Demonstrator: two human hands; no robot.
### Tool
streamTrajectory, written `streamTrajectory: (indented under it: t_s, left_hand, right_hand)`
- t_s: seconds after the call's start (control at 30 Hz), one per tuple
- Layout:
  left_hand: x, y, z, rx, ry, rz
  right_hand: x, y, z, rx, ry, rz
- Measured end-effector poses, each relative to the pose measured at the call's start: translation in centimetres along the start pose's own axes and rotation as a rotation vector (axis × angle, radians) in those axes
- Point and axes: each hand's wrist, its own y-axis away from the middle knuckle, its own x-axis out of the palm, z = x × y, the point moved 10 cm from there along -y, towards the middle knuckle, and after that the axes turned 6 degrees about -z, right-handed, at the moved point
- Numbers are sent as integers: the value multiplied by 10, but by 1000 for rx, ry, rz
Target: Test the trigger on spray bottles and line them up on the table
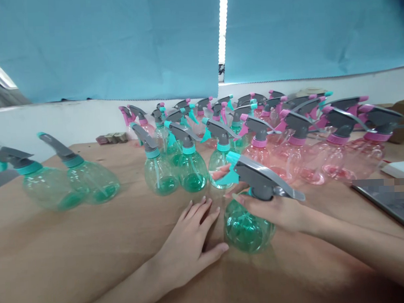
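Observation:
A clear green spray bottle (pixel 247 227) with a grey and teal trigger head stands close in front of me, tilted slightly. Around its neck, just under the trigger head, my right hand (pixel 277 210) is closed. My left hand (pixel 192 240) lies palm down on the tabletop to the left of this bottle, fingers spread and holding nothing. Just beyond my hands stand several more green spray bottles (pixel 192 169). Behind and to the right are rows of pink spray bottles (pixel 296 155) with grey and pink heads.
Two green spray bottles (pixel 93 179) stand apart on the left of the brown table (pixel 125 242). A dark flat device (pixel 389 202) lies at the right edge, near a cardboard box (pixel 401 118). Small blocks (pixel 112 138) sit by the wall; blue sheets (pixel 118 44) hang behind.

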Motion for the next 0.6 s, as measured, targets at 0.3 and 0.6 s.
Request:
streamTrajectory:
  t_s: [0.3,0.6]
  left_hand:
    - [1,2,-1,3,-2,0]
    - [2,0,-1,-3,-12,25]
  right_hand:
    - [5,0,-1,38,-46,41]
    - [1,1,-4,35,-8,9]
